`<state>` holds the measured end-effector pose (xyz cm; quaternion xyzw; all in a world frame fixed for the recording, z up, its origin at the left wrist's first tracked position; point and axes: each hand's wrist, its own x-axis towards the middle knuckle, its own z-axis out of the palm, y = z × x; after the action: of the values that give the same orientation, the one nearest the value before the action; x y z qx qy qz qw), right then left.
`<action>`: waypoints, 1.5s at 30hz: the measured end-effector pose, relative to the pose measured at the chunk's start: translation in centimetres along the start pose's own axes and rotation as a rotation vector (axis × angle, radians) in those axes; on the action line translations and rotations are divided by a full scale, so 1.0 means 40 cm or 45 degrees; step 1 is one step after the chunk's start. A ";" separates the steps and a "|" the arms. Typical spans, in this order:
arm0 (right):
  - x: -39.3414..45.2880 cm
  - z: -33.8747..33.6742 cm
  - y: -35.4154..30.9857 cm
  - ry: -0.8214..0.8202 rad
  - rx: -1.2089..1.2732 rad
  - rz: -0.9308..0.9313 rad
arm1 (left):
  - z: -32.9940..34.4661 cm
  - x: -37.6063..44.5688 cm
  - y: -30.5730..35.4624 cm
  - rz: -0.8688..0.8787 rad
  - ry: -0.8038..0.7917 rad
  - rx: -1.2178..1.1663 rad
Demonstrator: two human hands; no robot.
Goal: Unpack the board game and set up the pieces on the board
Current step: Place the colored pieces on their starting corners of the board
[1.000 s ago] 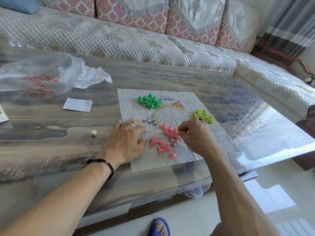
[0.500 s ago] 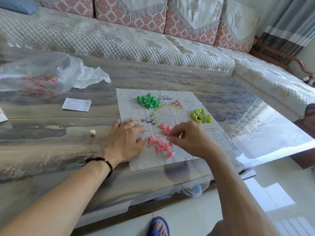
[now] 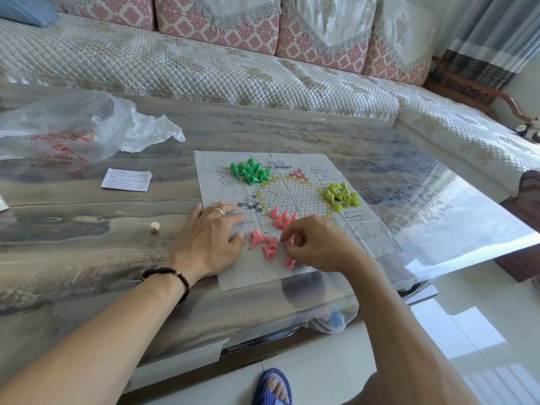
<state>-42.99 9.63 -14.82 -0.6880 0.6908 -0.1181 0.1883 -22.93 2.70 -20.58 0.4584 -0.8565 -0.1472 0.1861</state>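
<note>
Pink pieces (image 3: 270,244) lie loose on the near part of the paper board (image 3: 377,241), which is spread flat on the glossy table (image 3: 87,229); a few more pink ones (image 3: 282,217) already stand upright just beyond them, at the near point of the printed star. The right hand (image 3: 318,244) hovers over the loose heap with its fingers curled, pinching what looks like one pink piece at the fingertips. The left hand (image 3: 209,238) lies flat, fingers straight, pressing the board's near-left part down. Green pieces (image 3: 249,171) sit heaped at the far left of the board, yellow-green pieces (image 3: 340,195) at its right; both heaps look unsorted. A die (image 3: 155,226), a paper slip (image 3: 126,179) and a plastic bag (image 3: 73,127) lie on the table to the left. The step in hand seems to be standing the pink set in its corner; next, the pinched piece wants setting upright on a free cell without toppling its neighbours
</note>
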 end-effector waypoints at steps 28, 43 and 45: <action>0.021 -0.035 0.054 0.417 -0.148 0.107 | 0.003 -0.001 -0.001 0.003 0.059 -0.004; -0.050 -0.040 0.028 -0.127 0.125 -0.019 | -0.003 -0.001 0.002 0.004 0.029 -0.008; -0.049 -0.033 0.031 -0.141 0.120 -0.021 | -0.002 0.000 0.000 0.006 0.033 0.006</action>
<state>-44.72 11.47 -13.98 -0.6897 0.6672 -0.1138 0.2575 -22.91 2.71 -20.51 0.4585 -0.8555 -0.1390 0.1964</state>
